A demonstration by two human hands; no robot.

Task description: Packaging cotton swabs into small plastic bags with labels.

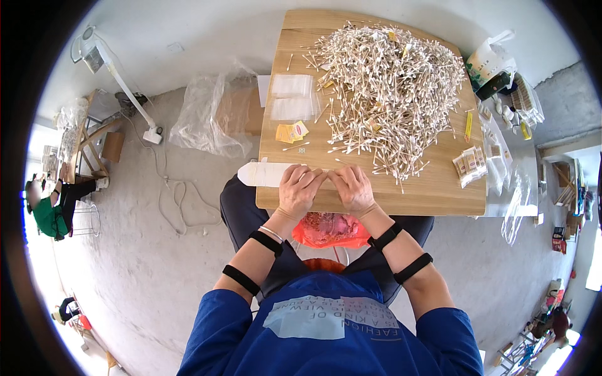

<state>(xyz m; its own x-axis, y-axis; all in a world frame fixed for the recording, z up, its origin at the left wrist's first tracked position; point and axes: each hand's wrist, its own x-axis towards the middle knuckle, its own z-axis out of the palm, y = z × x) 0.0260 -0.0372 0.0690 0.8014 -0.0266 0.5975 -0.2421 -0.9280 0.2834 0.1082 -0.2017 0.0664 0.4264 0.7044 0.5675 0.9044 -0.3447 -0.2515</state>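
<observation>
We've got a white pointed strip (pixel 260 175) overhanging the table's (pixel 407 199) left edge, yellow cards (pixel 288 132) beyond it. Our left hand (pixel 297 190) covers its right end; fingers bunched, can't tell on what. Our right hand (pixel 354 191) is just beside, fingers curled, pinch unclear. Swab pile (pixel 395 94) beyond; filled packets (pixel 470 166) far right.

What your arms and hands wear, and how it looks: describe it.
The left hand and right hand are ungloved. The short sleeves are blue. The left arm and right arm each wear two black bands. A slim, pale bracelet circles the left arm, handward of both bands.
</observation>
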